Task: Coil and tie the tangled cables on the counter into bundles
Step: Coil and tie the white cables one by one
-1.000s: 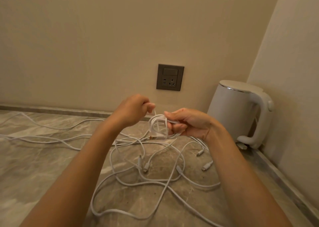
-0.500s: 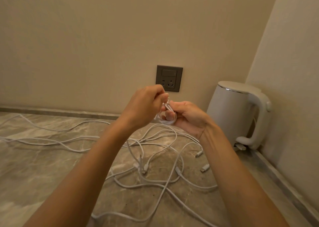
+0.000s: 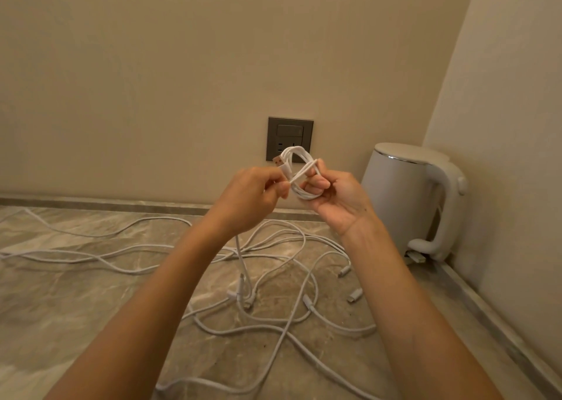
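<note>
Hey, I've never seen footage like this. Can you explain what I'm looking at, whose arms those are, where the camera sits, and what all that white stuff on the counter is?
There is no machine here. These are a person's two bare arms, seen by a wide-angle camera worn on their head and looking forward and down. That is why the arms reach in from the bottom edge.

The right hand holds a small coil of white cable up in front of the wall socket, with fingers hooked through its loop. The left hand pinches a strand that crosses the coil.

Below, on the marbled counter, more loose white cables lie tangled, with several plug ends showing. A white kettle stands in the corner to the right.
</note>
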A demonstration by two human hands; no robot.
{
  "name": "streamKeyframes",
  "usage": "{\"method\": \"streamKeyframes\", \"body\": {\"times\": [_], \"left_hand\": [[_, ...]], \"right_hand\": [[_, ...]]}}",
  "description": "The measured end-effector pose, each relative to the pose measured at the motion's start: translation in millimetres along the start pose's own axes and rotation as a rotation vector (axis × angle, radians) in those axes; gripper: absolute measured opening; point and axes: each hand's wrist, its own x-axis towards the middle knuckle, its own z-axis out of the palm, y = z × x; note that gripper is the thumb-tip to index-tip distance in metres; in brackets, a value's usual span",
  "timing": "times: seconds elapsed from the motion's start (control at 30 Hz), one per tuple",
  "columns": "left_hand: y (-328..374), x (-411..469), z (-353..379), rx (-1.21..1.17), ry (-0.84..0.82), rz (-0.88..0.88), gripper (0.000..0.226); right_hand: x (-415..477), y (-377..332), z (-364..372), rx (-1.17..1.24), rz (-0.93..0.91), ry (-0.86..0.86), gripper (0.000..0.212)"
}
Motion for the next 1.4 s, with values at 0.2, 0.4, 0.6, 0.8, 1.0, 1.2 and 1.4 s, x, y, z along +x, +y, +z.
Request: {"method": "streamKeyframes", "body": {"times": [0.2, 0.4, 0.6, 0.8, 1.0, 1.2, 1.4], "left_hand": [[-11.5, 1.0, 2.9, -0.001, -0.038, -0.071, 0.021], [-20.0, 0.9, -3.0, -0.054, -0.024, -0.210, 0.022], [-24.2, 0.3, -5.1, -0.078, -0.070, -0.302, 0.030], [-11.1, 0.7, -15.4, -0.055, -0.053, -0.271, 0.034], [7.3, 1.0, -14.2, -0.042, -0.069, -0.169, 0.033], [16.1, -0.9, -14.5, -0.123, -0.057, -0.098, 0.023], [18.2, -1.3, -8.3, -0.263, -0.116, -0.126, 0.023]], "right_hand": [[-3.2, -1.7, 1.5, 0.061, 0.006, -0.058, 0.036], [-6.6, -10.7, -6.2, -0.069, 0.050, -0.130, 0.037], [-18.7, -13.2, -10.3, -0.560, 0.246, -0.416, 0.032], [-18.0, -4.8, -3.8, -0.929, 0.373, -0.462, 0.028], [-13.7, 0.4, -0.1, -1.000, 0.295, -0.265, 0.032], [-6.9, 4.4, 4.1, -0.779, 0.005, 0.040, 0.030], [-1.4, -5.2, 0.1, -0.299, -0.117, 0.151, 0.032]]}}
